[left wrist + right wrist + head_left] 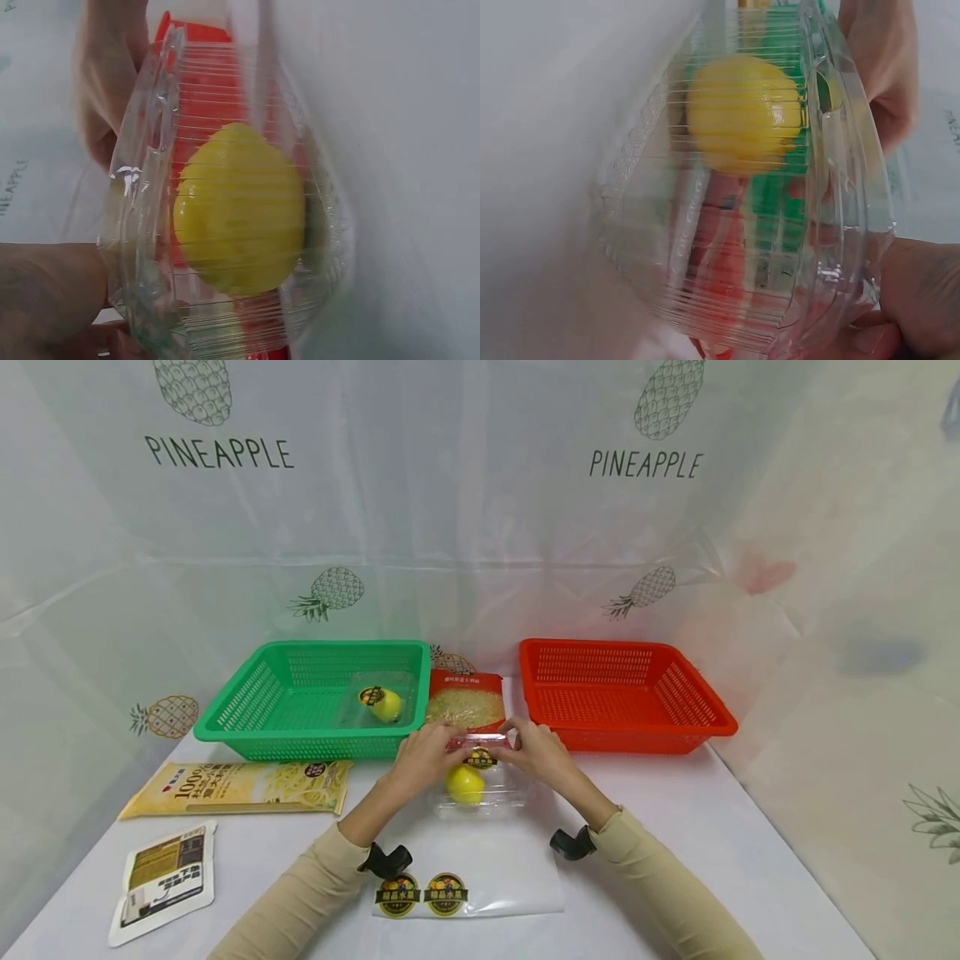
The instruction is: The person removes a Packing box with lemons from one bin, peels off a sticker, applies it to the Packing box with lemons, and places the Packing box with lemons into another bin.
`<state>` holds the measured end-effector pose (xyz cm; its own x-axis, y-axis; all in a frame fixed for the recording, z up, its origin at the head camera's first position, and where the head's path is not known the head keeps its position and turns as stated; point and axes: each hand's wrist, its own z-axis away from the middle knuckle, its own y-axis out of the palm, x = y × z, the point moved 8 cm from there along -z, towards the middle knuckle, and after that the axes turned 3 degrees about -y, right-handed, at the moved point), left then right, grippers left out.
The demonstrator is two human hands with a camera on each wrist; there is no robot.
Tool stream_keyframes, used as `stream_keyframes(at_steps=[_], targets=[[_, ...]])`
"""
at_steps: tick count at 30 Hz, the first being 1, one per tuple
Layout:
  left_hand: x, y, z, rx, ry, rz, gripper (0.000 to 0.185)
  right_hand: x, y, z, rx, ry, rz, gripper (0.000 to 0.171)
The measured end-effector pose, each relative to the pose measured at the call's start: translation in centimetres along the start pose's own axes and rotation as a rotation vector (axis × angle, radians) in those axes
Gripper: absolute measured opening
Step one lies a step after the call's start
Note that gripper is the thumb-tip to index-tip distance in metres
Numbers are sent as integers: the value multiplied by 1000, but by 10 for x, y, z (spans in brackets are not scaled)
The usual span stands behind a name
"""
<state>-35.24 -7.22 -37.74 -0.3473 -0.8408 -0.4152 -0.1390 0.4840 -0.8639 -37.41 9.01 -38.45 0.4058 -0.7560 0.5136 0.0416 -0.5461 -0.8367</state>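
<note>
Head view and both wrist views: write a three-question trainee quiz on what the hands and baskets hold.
1. True or false: the left hand and right hand both grip the clear plastic clamshell box with a yellow lemon inside.
2. Which holds a second boxed lemon? A) red plastic basket B) green plastic basket C) yellow noodle packet
3. Fill in: the sheet of round fruit stickers lies on the white table between the two ____.

Key: 1 true; 2 B; 3 forearms.
</note>
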Motion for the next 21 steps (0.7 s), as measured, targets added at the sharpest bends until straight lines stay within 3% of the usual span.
stream_keyframes(at_steps=[11,17,21], targets=[[5,8,-8,-31,-26,-3,36,3,2,-5,-26,57,154,48],[10,10,-10,39,-11,56,37,-1,3,-5,50,-2,3,40],[12,10,-8,90,5,108,47,-4,5,-3,119,-40,-89,47]])
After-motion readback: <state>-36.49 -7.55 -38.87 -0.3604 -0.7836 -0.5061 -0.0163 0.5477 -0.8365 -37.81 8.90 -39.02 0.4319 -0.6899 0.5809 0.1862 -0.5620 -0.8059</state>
